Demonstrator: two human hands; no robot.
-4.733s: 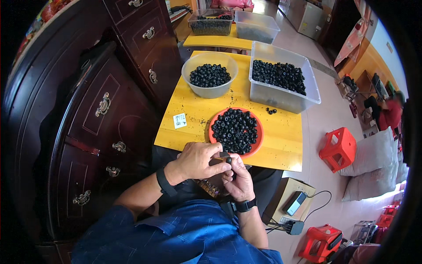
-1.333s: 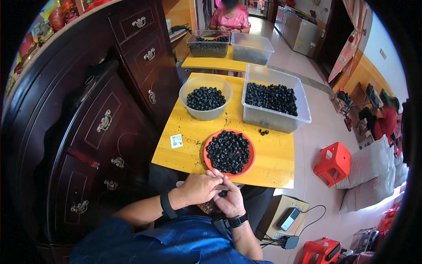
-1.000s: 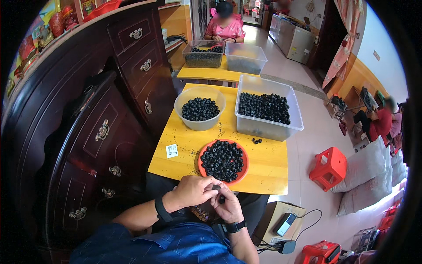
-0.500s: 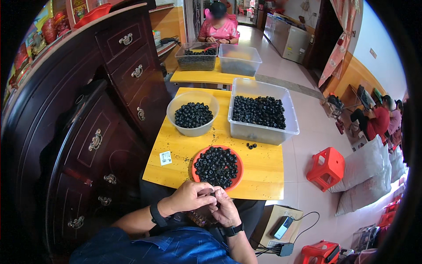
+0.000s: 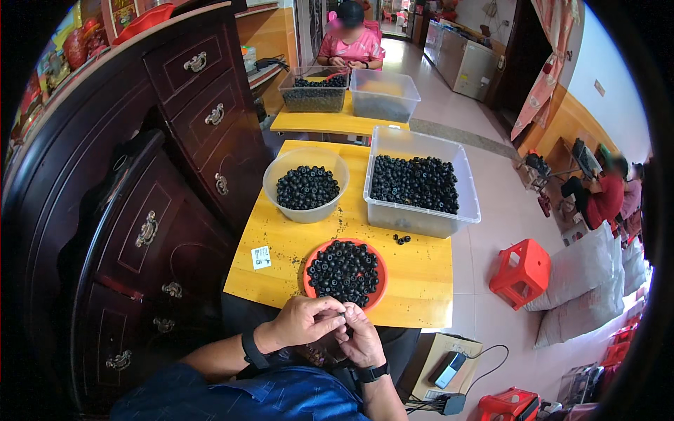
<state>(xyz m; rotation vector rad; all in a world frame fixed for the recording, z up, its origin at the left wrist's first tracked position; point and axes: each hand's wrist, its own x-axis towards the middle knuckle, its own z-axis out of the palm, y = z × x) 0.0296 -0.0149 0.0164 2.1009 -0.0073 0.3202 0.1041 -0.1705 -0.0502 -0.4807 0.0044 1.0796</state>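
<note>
My left hand [image 5: 305, 321] and my right hand [image 5: 360, 335] meet just in front of an orange-red plate [image 5: 383, 282], thumbs and fingertips pinched together. A small dark piece shows between the fingertips, mostly covered by them; it looks like one of the black ring-shaped parts [image 5: 344, 270] heaped on the plate. Behind the plate, to the left, a round translucent tub [image 5: 309, 214] holds more black parts. To its right is a large clear rectangular bin [image 5: 414, 219], also part-filled with them. A few loose parts [image 5: 401, 239] lie on the table between bin and plate.
Dark crumbs dot the yellow table [image 5: 414, 281], and a white printed label [image 5: 261, 257] lies on its left. A dark wooden cabinet [image 5: 140, 274] stands close on the left. Red stools [image 5: 521, 270] and sacks [image 5: 583, 309] are at right. Across, a person in pink [image 5: 351, 49] sits behind two bins.
The view has shifted slightly, so the table and plate sit a little lower. My hands stay pinched together, with the fingertips moved slightly.
</note>
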